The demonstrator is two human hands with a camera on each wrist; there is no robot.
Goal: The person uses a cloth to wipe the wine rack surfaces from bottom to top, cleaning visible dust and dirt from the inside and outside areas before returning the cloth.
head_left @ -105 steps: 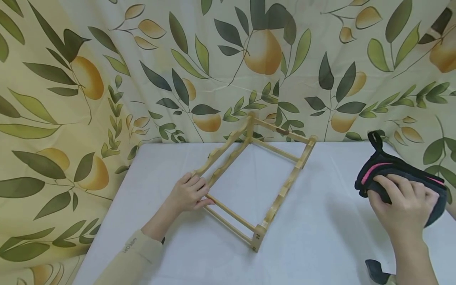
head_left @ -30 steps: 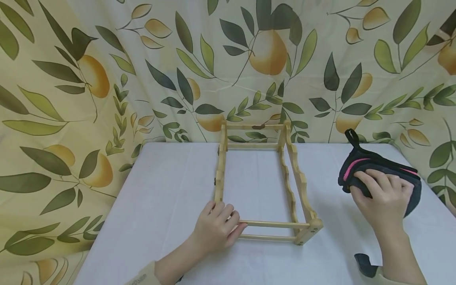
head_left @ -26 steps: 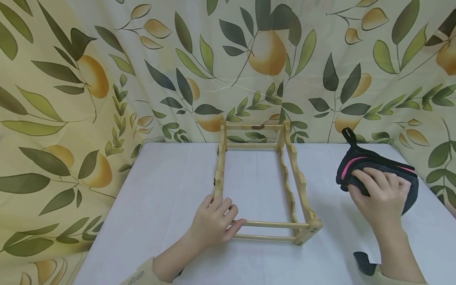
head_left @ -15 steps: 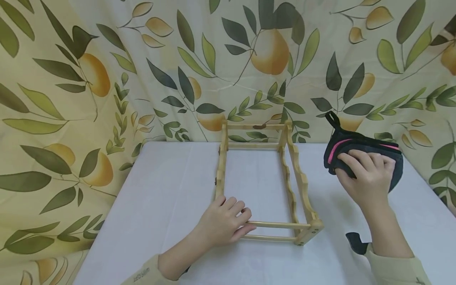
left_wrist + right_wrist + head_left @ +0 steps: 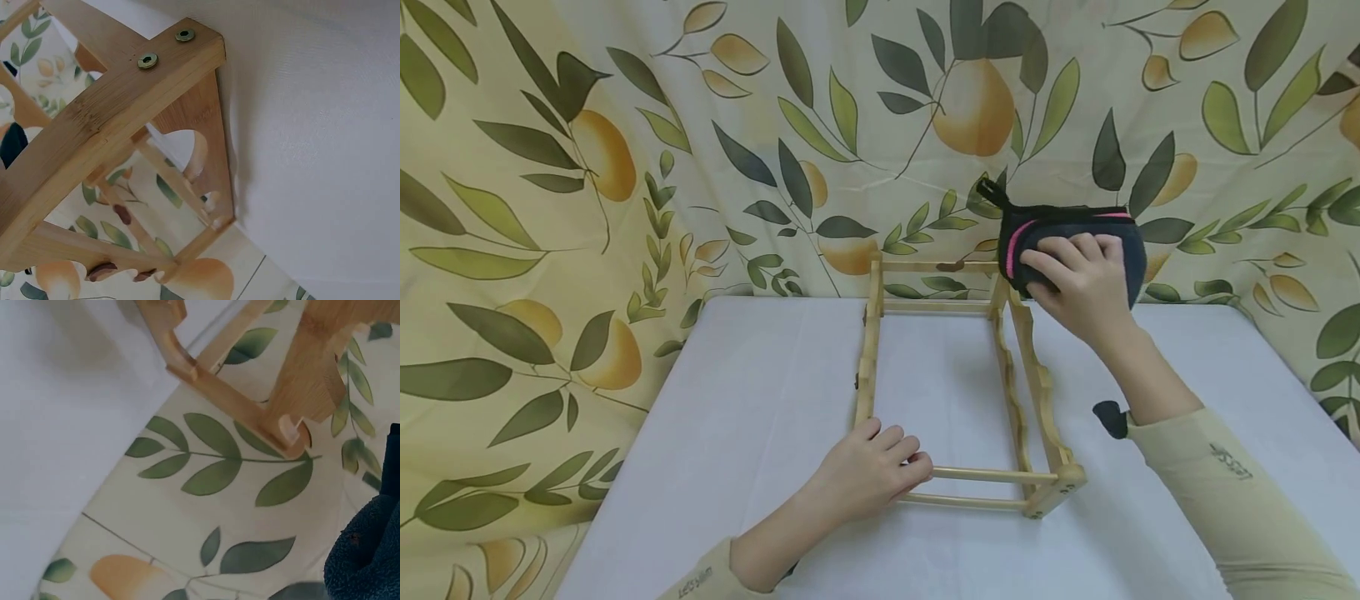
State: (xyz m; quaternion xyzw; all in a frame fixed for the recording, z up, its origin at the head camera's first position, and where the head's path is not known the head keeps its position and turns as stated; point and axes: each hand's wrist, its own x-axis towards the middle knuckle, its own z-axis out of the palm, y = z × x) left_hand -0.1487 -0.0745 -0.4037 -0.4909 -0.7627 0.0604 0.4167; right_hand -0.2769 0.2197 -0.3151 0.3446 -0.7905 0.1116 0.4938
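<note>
A light wooden rack (image 5: 1042, 392) with scalloped side rails stands lengthwise on the white-covered table. My left hand (image 5: 868, 471) grips its near left corner, fingers curled over the wood. In the left wrist view, the rack (image 5: 125, 103) shows two bolts on one end piece; no fingers appear there. Held in my right hand (image 5: 1086, 287) is a folded dark cloth (image 5: 1060, 223) with black edging, a pink stripe and a loop. It is at the rack's far right corner, partly covering it; contact is unclear. The right wrist view catches the cloth's fuzzy surface (image 5: 362, 559) at its edge.
Behind the table hangs a curtain (image 5: 752, 242) printed with leaves and orange fruit, close behind the rack's far end. White tablecloth (image 5: 760, 375) extends to both sides of the rack. A dark patch (image 5: 1109, 419) juts from the right sleeve's cuff.
The rack was turned from slanted to lengthwise, with my left hand keeping its grip. My right hand carried the cloth leftward and away from me to the rack's far right corner.
</note>
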